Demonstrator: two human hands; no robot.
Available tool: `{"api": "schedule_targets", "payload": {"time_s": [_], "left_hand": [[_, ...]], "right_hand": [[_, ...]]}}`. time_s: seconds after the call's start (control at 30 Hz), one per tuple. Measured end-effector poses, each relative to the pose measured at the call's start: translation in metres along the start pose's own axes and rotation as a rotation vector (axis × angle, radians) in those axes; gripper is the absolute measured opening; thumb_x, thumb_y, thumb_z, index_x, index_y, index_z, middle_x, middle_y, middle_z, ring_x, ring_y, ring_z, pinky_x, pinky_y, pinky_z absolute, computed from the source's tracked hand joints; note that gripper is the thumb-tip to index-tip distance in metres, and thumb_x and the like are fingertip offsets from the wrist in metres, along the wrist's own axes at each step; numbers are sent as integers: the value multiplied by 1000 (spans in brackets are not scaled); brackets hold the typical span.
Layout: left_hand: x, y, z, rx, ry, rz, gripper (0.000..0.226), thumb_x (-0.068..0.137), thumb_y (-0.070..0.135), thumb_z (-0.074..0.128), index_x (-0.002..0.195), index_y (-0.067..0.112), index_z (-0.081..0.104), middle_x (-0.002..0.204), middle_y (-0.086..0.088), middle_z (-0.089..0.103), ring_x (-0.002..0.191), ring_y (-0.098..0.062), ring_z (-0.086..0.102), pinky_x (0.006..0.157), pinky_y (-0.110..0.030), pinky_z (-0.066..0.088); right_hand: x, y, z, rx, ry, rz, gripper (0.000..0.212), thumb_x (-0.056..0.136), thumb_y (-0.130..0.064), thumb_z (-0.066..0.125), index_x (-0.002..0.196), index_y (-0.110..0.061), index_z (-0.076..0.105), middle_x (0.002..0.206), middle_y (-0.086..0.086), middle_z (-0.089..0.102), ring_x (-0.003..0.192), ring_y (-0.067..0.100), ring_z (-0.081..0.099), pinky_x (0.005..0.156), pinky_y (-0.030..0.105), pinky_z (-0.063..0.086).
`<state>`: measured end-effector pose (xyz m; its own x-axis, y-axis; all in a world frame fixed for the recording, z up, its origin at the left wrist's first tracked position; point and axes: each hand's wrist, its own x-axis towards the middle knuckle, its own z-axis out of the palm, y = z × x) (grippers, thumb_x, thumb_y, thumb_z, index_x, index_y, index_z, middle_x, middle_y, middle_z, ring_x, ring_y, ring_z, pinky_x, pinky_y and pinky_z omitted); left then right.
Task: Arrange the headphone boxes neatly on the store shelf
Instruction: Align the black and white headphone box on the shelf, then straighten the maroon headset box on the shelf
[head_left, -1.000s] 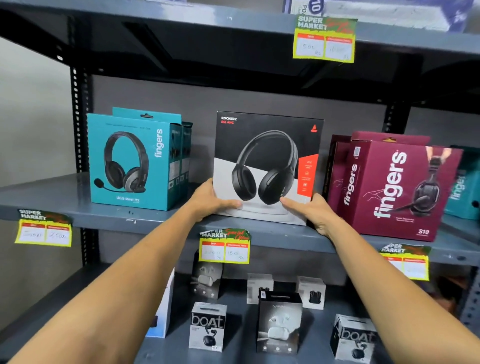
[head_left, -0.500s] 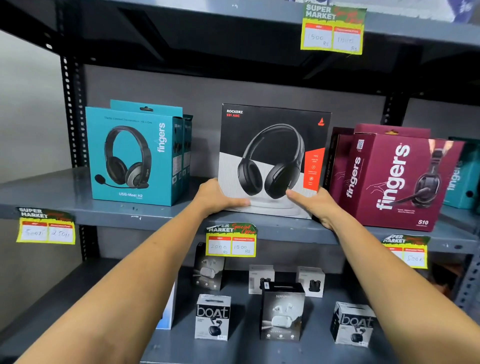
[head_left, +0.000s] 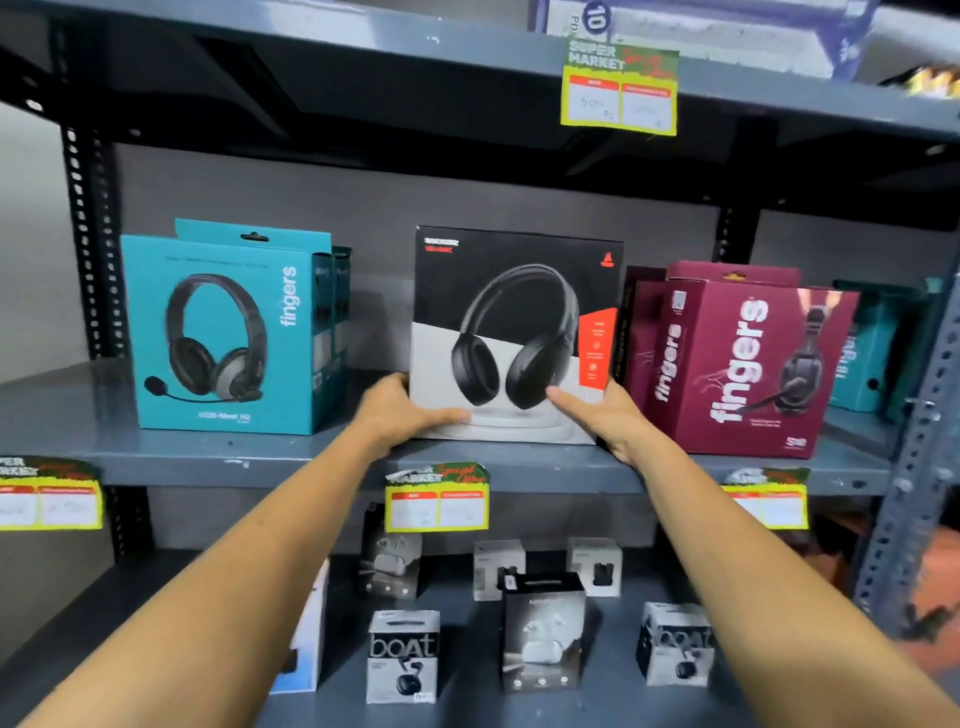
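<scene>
A black-and-white headphone box (head_left: 514, 291) stands upright in the middle of the grey metal shelf (head_left: 218, 457). My left hand (head_left: 400, 415) grips its lower left corner, thumb across the front. At the lower right corner my right hand (head_left: 602, 421) holds it the same way. A teal "fingers" headset box (head_left: 223, 332) stands to the left, with another teal box behind it. To the right sits a maroon "fingers" box (head_left: 737, 364), angled, with a second maroon box behind it. One more teal box (head_left: 872, 353) shows at the far right.
Yellow price tags (head_left: 436, 499) hang from the shelf edges. The lower shelf holds several small earbud boxes (head_left: 402, 654). A perforated steel upright (head_left: 909, 467) stands at the right, another at the left. The shelf above carries a tag and a purple-edged box.
The black-and-white box has gone from tilted to upright and set back on the shelf, both hands still on its lower corners. The camera has shifted slightly.
</scene>
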<state>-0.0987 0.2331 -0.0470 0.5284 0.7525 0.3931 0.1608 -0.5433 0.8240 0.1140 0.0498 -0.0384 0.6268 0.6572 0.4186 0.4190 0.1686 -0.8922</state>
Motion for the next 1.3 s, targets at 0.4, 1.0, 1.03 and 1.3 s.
{"api": "schedule_targets", "payload": {"time_s": [0.4, 1.0, 1.03, 1.3], "left_hand": [[-77, 49, 63, 43, 574, 601, 19, 78, 40, 65, 76, 23, 55, 71, 11, 57, 71, -17, 55, 65, -29, 41], [-33, 159, 269, -103, -102, -33, 103, 40, 54, 95, 120, 13, 45, 122, 0, 54, 111, -16, 56, 90, -32, 50], [-29, 158, 270, -113, -122, -35, 96, 40, 54, 94, 114, 17, 45, 114, 4, 55, 100, -11, 57, 81, -26, 49], [-4, 154, 275, -227, -233, -47, 107, 37, 52, 95, 129, 20, 52, 121, 4, 67, 106, -14, 64, 98, -36, 51]], "right_hand": [[-75, 18, -67, -641, 594, -923, 31, 75, -10, 79, 101, -5, 64, 124, 21, 57, 113, 19, 50, 98, 18, 40], [-3, 45, -256, -103, 170, 50, 144, 30, -66, 87, 147, -21, 17, 136, 2, 52, 103, 12, 61, 79, 26, 50], [2, 46, -256, -77, 142, 23, 135, 31, -63, 88, 142, -20, 26, 131, 0, 57, 97, 7, 65, 74, 21, 52], [28, 52, -257, -13, 0, -33, 93, 49, -45, 92, 129, -20, 52, 112, -2, 70, 91, 6, 70, 70, 18, 54]]}}
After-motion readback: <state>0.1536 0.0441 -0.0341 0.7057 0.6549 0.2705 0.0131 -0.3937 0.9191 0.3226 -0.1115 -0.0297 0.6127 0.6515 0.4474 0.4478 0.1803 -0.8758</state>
